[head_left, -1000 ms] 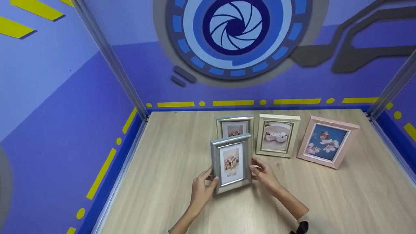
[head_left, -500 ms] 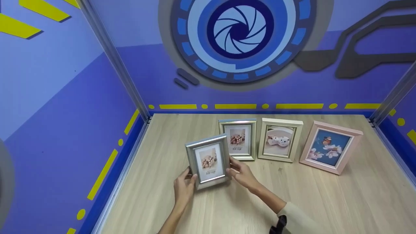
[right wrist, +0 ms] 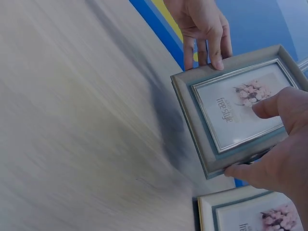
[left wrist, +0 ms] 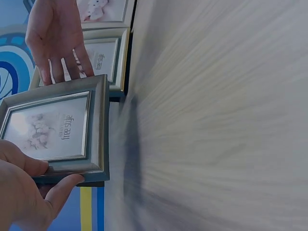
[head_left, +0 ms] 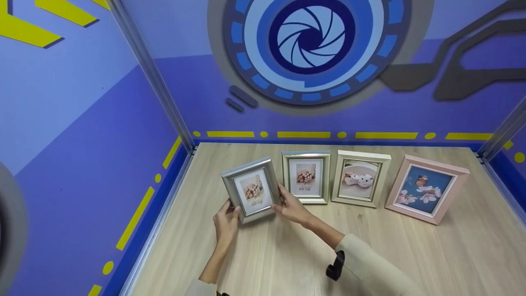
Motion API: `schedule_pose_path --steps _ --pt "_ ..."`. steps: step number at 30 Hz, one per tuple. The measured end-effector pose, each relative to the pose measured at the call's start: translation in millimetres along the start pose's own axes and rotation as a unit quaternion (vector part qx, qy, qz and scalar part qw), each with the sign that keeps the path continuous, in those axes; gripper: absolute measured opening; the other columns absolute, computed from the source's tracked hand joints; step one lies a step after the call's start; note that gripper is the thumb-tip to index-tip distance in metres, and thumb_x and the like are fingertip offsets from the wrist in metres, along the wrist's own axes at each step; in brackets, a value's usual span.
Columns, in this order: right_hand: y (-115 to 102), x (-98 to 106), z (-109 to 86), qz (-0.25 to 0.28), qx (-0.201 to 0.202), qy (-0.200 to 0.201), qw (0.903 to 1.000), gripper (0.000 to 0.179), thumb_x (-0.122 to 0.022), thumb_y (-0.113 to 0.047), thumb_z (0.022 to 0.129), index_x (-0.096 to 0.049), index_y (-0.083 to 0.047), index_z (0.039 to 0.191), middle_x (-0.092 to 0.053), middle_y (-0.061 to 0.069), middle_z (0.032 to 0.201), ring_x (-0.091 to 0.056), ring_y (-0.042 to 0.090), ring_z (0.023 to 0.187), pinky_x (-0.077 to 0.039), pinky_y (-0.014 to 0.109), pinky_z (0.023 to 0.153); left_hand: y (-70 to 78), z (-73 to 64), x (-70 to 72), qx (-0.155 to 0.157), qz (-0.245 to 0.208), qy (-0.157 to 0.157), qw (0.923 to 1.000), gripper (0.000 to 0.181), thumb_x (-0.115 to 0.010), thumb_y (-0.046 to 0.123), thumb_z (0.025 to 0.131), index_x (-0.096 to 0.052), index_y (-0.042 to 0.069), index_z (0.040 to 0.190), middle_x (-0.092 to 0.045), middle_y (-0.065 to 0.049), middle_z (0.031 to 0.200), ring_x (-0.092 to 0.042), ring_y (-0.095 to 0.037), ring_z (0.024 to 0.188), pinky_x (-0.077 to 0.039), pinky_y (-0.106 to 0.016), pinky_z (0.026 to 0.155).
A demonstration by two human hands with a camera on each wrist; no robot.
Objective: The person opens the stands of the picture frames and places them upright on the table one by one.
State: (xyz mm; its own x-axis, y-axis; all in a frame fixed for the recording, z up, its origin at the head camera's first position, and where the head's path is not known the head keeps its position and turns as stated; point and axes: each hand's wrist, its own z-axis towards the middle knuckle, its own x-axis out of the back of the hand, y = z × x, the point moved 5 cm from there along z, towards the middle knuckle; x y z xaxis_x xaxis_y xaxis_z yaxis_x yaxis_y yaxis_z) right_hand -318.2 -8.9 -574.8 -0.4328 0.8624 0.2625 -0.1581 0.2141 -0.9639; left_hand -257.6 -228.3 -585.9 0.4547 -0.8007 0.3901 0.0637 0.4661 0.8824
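Observation:
In the head view a silver photo frame (head_left: 252, 191) with a flower-bouquet picture is held by both hands, leaning to the left. My left hand (head_left: 226, 225) grips its left edge low down, thumb in front. At the opposite edge my right hand (head_left: 294, 209) holds it, the thumb at the lower front corner. In the left wrist view the same picture frame (left wrist: 48, 127) has a shadow on the wood apart from its bottom edge. The right wrist view shows my right thumb over the glass (right wrist: 226, 120). The fingers behind the frame are partly hidden.
Right of the held one, a gold-edged frame (head_left: 306, 177), a cream frame (head_left: 361, 180) and a pink frame (head_left: 427, 190) stand in a row on the wooden table (head_left: 312, 255). Blue-purple panels (head_left: 197, 94) wall in the back and sides.
Both hands have carried the silver photo frame left and a little away from me, out from in front of the gold-edged frame, which now shows whole. The standing frames stay put.

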Motion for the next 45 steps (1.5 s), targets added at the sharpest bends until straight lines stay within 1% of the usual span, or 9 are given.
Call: schedule_pose_path --steps 3,6,10,16,24,30,36,40,45 --pt "4.7 -0.1 9.9 0.021 0.004 0.009 0.9997 0.083 -0.064 -0.002 0.095 -0.013 0.008 0.159 -0.024 0.036 0.161 -0.029 0.051 0.149 -0.023 0.059 0.124 -2.7 9.8 -5.2 0.003 -0.006 0.000 1.0000 0.039 -0.066 0.002 0.096 -0.061 -0.009 0.133 -0.073 -0.022 0.109 -0.069 -0.033 0.103 -0.056 -0.050 0.096" --pt "7.7 -2.6 17.1 0.029 0.012 0.022 0.9993 0.085 -0.064 0.000 0.092 -0.014 0.006 0.160 -0.033 0.036 0.158 -0.038 0.051 0.144 -0.028 0.060 0.122 -6.4 18.9 -8.7 -0.003 -0.006 0.000 1.0000 0.038 -0.066 0.001 0.096 -0.061 -0.009 0.132 -0.073 -0.022 0.109 -0.069 -0.035 0.103 -0.055 -0.050 0.096" --pt "9.3 -9.7 24.8 0.013 0.024 0.022 0.9994 0.091 -0.065 0.001 0.087 -0.011 0.006 0.160 -0.036 0.035 0.156 -0.043 0.049 0.141 -0.032 0.061 0.120 -13.7 25.7 -9.8 -0.007 -0.002 0.010 0.9999 0.038 -0.067 0.000 0.095 -0.062 -0.010 0.131 -0.073 -0.025 0.107 -0.070 -0.037 0.101 -0.056 -0.050 0.095" --pt "14.9 -16.0 24.6 -0.012 0.008 0.016 0.9998 0.094 -0.068 -0.003 0.088 -0.007 0.010 0.159 -0.020 0.035 0.164 -0.029 0.050 0.149 -0.021 0.060 0.125 -27.4 23.7 -10.9 0.012 0.008 0.013 0.9998 0.043 -0.067 0.001 0.095 -0.057 -0.016 0.133 -0.071 -0.029 0.111 -0.071 -0.040 0.101 -0.058 -0.049 0.094" --pt "15.6 -18.1 15.6 0.006 0.019 0.016 0.9997 0.091 -0.069 -0.002 0.089 -0.013 0.008 0.159 -0.026 0.035 0.161 -0.029 0.051 0.149 -0.021 0.063 0.124 -34.4 20.0 -14.4 0.015 0.005 0.008 0.9998 0.038 -0.067 -0.002 0.094 -0.061 -0.013 0.130 -0.073 -0.025 0.106 -0.071 -0.037 0.099 -0.058 -0.049 0.092" --pt "17.2 -13.8 18.6 0.009 0.008 0.038 0.9992 0.089 -0.066 0.003 0.086 -0.013 0.011 0.158 -0.028 0.037 0.160 -0.033 0.052 0.146 -0.026 0.062 0.123 -31.0 25.6 -17.8 0.019 0.011 0.003 0.9998 0.035 -0.070 -0.001 0.092 -0.065 -0.008 0.126 -0.073 -0.023 0.106 -0.070 -0.035 0.099 -0.057 -0.050 0.093" --pt "19.1 -9.2 21.6 0.021 -0.013 0.038 0.9990 0.086 -0.063 0.003 0.088 -0.014 0.012 0.157 -0.031 0.038 0.157 -0.035 0.054 0.145 -0.029 0.061 0.121 -28.6 34.3 -22.0 0.020 0.019 -0.004 0.9996 0.034 -0.068 -0.002 0.092 -0.066 -0.008 0.125 -0.073 -0.023 0.106 -0.070 -0.035 0.099 -0.058 -0.050 0.092" --pt "22.6 -9.5 14.4 0.019 -0.028 0.026 0.9991 0.079 -0.063 -0.002 0.093 -0.018 0.012 0.157 -0.030 0.038 0.158 -0.032 0.053 0.147 -0.027 0.060 0.123 -29.8 30.9 -21.2 0.032 0.025 -0.006 0.9992 0.040 -0.065 -0.001 0.093 -0.060 -0.009 0.132 -0.070 -0.026 0.117 -0.068 -0.038 0.111 -0.054 -0.051 0.100" --pt "25.5 -6.5 -7.0 0.024 -0.019 0.028 0.9991 0.062 -0.061 -0.002 0.096 -0.034 0.015 0.150 -0.041 0.038 0.152 -0.041 0.053 0.142 -0.038 0.060 0.117 -22.9 18.4 -12.2 0.032 0.054 0.018 0.9979 0.058 -0.066 0.002 0.093 -0.044 -0.003 0.147 -0.053 -0.025 0.143 -0.049 -0.043 0.137 -0.040 -0.058 0.116"
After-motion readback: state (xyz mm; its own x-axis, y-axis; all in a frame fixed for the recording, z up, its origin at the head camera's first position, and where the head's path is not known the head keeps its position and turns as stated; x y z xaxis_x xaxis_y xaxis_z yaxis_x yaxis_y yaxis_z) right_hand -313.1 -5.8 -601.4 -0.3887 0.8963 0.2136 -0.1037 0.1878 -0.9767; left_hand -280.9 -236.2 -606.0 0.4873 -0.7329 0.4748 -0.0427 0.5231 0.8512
